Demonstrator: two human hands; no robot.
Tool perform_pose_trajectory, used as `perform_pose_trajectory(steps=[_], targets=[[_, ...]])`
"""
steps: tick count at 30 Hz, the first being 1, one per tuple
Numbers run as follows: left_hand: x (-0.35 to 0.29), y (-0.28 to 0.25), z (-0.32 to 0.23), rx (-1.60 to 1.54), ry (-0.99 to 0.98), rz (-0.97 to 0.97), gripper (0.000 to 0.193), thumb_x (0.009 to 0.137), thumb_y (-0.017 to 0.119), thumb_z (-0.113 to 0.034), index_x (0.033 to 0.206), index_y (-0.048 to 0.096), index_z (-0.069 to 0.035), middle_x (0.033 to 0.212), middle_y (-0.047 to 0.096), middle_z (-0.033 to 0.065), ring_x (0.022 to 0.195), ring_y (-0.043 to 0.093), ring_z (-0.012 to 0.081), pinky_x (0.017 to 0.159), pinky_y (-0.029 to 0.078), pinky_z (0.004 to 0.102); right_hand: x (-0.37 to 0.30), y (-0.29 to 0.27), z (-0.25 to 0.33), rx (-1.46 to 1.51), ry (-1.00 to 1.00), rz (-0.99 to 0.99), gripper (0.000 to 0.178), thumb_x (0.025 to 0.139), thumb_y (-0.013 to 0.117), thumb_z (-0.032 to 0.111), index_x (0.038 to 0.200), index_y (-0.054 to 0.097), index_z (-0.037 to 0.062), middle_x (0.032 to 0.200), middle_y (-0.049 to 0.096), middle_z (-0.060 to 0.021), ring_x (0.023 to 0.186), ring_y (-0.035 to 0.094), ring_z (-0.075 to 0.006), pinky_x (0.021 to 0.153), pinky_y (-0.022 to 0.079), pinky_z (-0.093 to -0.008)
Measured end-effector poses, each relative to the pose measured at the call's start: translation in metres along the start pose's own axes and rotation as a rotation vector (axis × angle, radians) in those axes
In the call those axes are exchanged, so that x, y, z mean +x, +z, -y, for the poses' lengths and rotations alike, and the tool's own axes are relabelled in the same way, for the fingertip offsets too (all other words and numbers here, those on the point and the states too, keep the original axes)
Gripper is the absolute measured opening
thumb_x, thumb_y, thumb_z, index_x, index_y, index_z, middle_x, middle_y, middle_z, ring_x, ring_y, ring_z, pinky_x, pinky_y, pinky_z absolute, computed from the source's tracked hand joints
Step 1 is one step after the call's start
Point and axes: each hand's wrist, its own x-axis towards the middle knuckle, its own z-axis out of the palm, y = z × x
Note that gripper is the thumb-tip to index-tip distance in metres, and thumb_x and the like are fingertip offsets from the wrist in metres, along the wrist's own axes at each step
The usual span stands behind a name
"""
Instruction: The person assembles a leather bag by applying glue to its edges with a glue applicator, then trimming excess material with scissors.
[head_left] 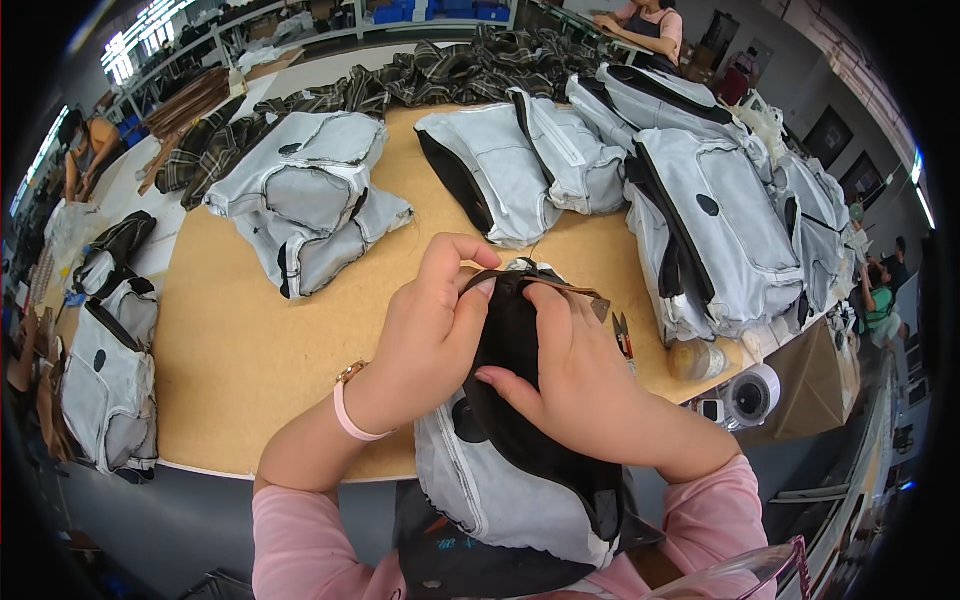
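A light grey bag piece with black edging stretches from my lap up over the table's front edge. At its far end my left hand pinches the black edge between thumb and forefinger. Across from it, my right hand grips the same black edge, its fingers bent over the far end and its thumb lying along the black material. A thin brown strip sticks out to the right from under the right fingers. Just right of that hand lies a pair of scissors, partly hidden by it.
Grey bag pieces stand at the back left, back middle and right. Dark plaid fabric is heaped along the far edge. A jar and a small white fan sit at the right edge. Other people work farther off.
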Motion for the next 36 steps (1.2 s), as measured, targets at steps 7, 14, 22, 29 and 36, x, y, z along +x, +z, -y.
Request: perform_pose_trajectory(steps=[7, 14, 22, 29, 36], targets=[[-0.001, -0.003, -0.005, 0.085, -0.02, 0.044, 0.015, 0.095, 0.048, -0.003, 0.11, 0.046, -0.005, 0.067, 0.055, 0.0, 0.06, 0.043, 0.0054, 0.057, 0.035, 0.022, -0.003, -0.008, 0.003, 0.138, 0.109, 0.116, 0.066, 0.078, 0.074, 0.02, 0.122, 0.037, -0.0128, 0.104, 0.054, -0.029, 0.095, 0.057, -0.0431, 0.084, 0.048, -0.0447], [-0.002, -0.003, -0.006, 0.194, 0.08, 0.053, 0.013, 0.093, 0.05, -0.002, 0.106, 0.05, -0.003, 0.073, 0.062, 0.0064, 0.065, 0.053, 0.0093, 0.06, 0.041, 0.0244, -0.018, -0.007, 0.013, -0.1, -0.104, 0.036, 0.058, 0.072, 0.07, 0.012, 0.121, 0.047, -0.0094, 0.095, 0.056, -0.0202, 0.089, 0.059, -0.0358, 0.084, 0.05, -0.0414], [-0.008, 0.0, -0.01, 0.165, 0.084, 0.007, 0.015, 0.092, 0.048, 0.002, 0.107, 0.049, -0.001, 0.082, 0.066, 0.011, 0.073, 0.061, 0.0133, 0.068, 0.046, 0.0251, -0.032, 0.013, 0.033, -0.253, -0.375, -0.054, 0.039, 0.076, 0.055, 0.014, 0.109, 0.053, -0.0074, 0.078, 0.055, -0.0149, 0.072, 0.06, -0.0284, 0.086, 0.053, -0.0428], [-0.016, 0.003, -0.017, 0.37, 0.278, 0.071, 0.027, 0.084, 0.051, 0.01, 0.109, 0.053, -0.001, 0.095, 0.068, 0.0157, 0.088, 0.069, 0.0264, 0.077, 0.052, 0.0301, -0.026, 0.001, 0.004, -0.682, -0.304, 0.188, 0.036, 0.072, 0.059, 0.019, 0.1, 0.056, -0.0031, 0.08, 0.058, -0.0123, 0.064, 0.056, -0.0202, 0.062, 0.045, -0.0257], [-0.023, -0.001, -0.016, 0.438, 0.45, 0.061, 0.028, 0.084, 0.051, 0.012, 0.109, 0.054, 0.0, 0.103, 0.066, 0.0155, 0.089, 0.068, 0.0262, 0.079, 0.052, 0.0303, -0.004, 0.031, -0.014, -1.002, -0.743, 0.785, 0.045, 0.081, 0.052, 0.017, 0.119, 0.059, -0.0051, 0.111, 0.059, -0.0191, 0.11, 0.052, -0.0302, 0.1, 0.037, -0.0449]])
